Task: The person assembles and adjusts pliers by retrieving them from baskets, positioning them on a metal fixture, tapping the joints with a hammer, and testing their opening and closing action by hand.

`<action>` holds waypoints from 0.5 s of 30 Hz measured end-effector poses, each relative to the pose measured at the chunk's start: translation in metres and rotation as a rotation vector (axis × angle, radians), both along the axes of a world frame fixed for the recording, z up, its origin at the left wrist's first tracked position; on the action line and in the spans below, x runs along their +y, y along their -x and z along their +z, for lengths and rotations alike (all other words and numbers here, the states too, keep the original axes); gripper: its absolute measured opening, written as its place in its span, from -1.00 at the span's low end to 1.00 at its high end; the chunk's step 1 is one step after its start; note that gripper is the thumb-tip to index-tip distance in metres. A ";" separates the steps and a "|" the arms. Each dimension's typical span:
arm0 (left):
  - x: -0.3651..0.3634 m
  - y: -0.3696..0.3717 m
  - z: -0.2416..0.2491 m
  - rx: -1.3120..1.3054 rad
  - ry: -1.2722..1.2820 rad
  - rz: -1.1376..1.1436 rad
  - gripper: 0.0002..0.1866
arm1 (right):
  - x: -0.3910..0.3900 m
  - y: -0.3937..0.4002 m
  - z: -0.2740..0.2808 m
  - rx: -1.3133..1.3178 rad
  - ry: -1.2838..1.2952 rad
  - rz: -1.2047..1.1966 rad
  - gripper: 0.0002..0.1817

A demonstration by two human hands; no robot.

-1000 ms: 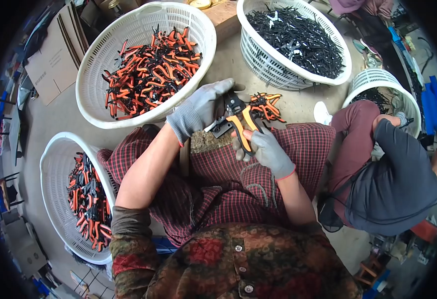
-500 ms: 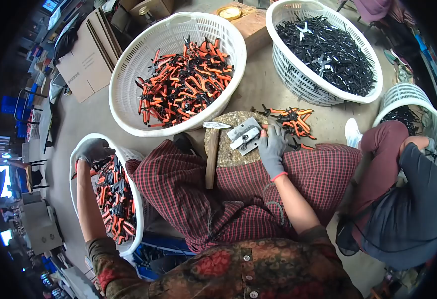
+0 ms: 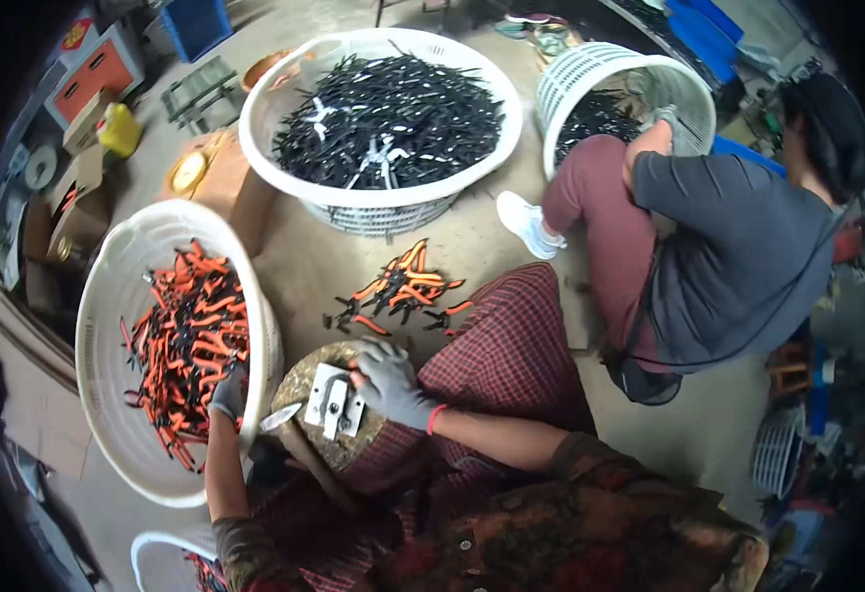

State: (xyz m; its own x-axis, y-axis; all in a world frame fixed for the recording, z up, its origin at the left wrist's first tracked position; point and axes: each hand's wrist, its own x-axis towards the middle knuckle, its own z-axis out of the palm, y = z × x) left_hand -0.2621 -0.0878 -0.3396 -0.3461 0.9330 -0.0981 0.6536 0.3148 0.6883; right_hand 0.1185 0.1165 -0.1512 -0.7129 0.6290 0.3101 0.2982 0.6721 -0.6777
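Note:
My left hand (image 3: 228,395), in a grey glove, is at the right inner side of a white basket (image 3: 107,266), against orange-and-black pliers (image 3: 190,335). Its fingers are partly hidden, and whether it grips anything is unclear. Close to the right edge of a metal plate fixture (image 3: 336,400) is my gloved right hand (image 3: 391,385), fingers loosely bent and apart, with nothing visible in them. The plate lies on a round block (image 3: 304,370). A hammer (image 3: 319,469) leans at the block's left side. Several more pliers (image 3: 408,286) lie on the floor beyond the block.
A large white basket (image 3: 383,202) holds black parts. At the right, a seated person (image 3: 728,247) reaches a gloved hand into a tipped basket (image 3: 689,84). A cardboard box (image 3: 225,183) stands behind the pliers basket. Another basket (image 3: 161,543) shows at the lower left.
The view has swung to the right. My left hand has moved from the lower-left basket to the larger basket of pliers. My right hand remains beside the plate, its fingers more bent.

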 end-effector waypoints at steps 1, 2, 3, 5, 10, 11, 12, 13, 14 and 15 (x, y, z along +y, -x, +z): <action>0.005 0.011 -0.030 -0.317 -0.070 0.131 -0.80 | 0.002 -0.001 0.000 -0.004 -0.018 0.011 -0.80; 0.002 0.020 -0.045 -0.459 0.005 0.248 -0.83 | 0.002 -0.001 -0.003 0.002 -0.022 0.015 -0.79; -0.002 0.026 -0.053 -0.595 0.092 0.374 -0.83 | 0.002 -0.002 0.000 -0.019 0.028 0.003 -0.80; 0.016 0.031 -0.048 -0.816 0.130 0.609 -0.78 | 0.002 -0.002 -0.001 -0.043 0.071 0.013 -0.80; 0.038 0.001 0.034 -1.252 -0.101 0.981 -0.71 | 0.003 -0.002 -0.002 -0.019 0.043 0.008 -0.82; 0.036 0.001 0.051 -1.303 -0.101 0.914 -0.71 | 0.003 -0.002 -0.002 -0.014 0.035 0.011 -0.81; 0.034 0.002 0.059 -1.350 -0.100 0.845 -0.70 | 0.002 -0.003 -0.004 -0.006 0.025 0.014 -0.81; 0.030 0.009 0.069 -1.425 -0.079 0.756 -0.71 | 0.001 -0.003 -0.005 -0.011 0.009 0.007 -0.80; 0.052 -0.025 0.123 -1.125 -0.003 1.092 -0.72 | -0.001 -0.004 -0.006 -0.025 0.009 0.007 -0.79; 0.047 -0.026 0.138 -1.154 -0.046 0.971 -0.72 | -0.003 -0.004 -0.009 -0.009 -0.007 -0.007 -0.78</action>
State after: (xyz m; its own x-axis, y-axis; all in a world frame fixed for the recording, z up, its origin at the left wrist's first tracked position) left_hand -0.2362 -0.0409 -0.2013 -0.5684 0.4032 -0.7172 -0.6806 0.2593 0.6852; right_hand 0.1223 0.1138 -0.1601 -0.7113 0.6319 0.3078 0.3092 0.6746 -0.6703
